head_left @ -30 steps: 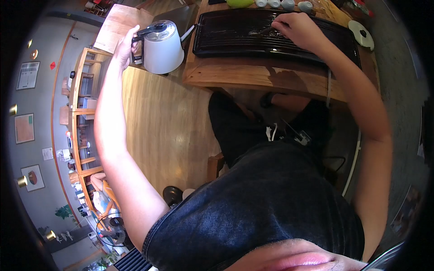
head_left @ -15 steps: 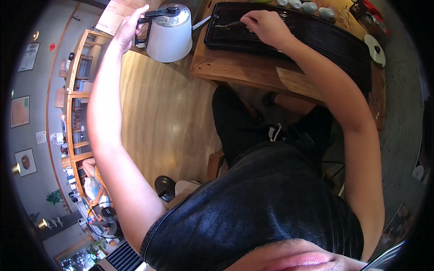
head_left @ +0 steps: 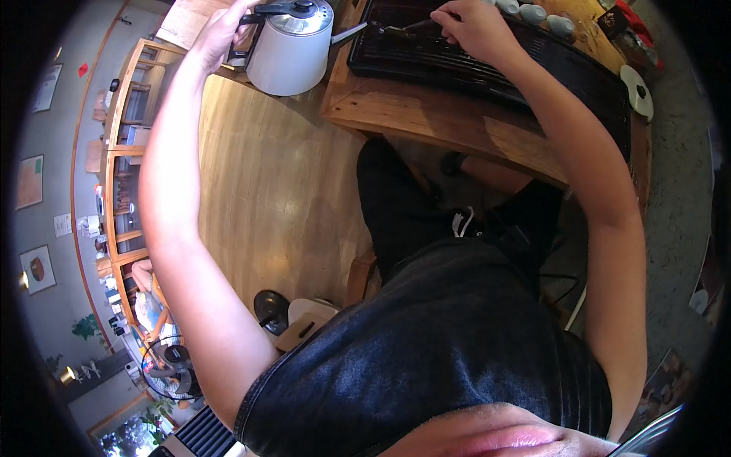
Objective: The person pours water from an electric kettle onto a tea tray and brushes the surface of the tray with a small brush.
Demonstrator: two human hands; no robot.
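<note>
At the upper left, my left hand (head_left: 218, 38) is wrapped round the black handle of a white kettle (head_left: 289, 57) with a shiny metal lid. The kettle is roughly upright at the table's left corner, its thin spout (head_left: 350, 33) pointing right toward a dark tea tray (head_left: 487, 68). Above the tray, my right hand (head_left: 480, 32) pinches a thin dark stick-like tool (head_left: 415, 30) with a lighter part near its far end. That end is close to the spout's tip. The tool's exact kind is too small to tell.
Small white cups (head_left: 533, 13) stand behind the tray. A white lid with a black knob (head_left: 636, 93) lies at the table's right end, near a red package (head_left: 636, 34). The wooden table edge (head_left: 426, 107) is above my legs. Another person (head_left: 148, 305) is at far left.
The kettle has shifted slightly up and right in view. My right hand has moved up and right with the tool, whose far end is now nearer the spout.
</note>
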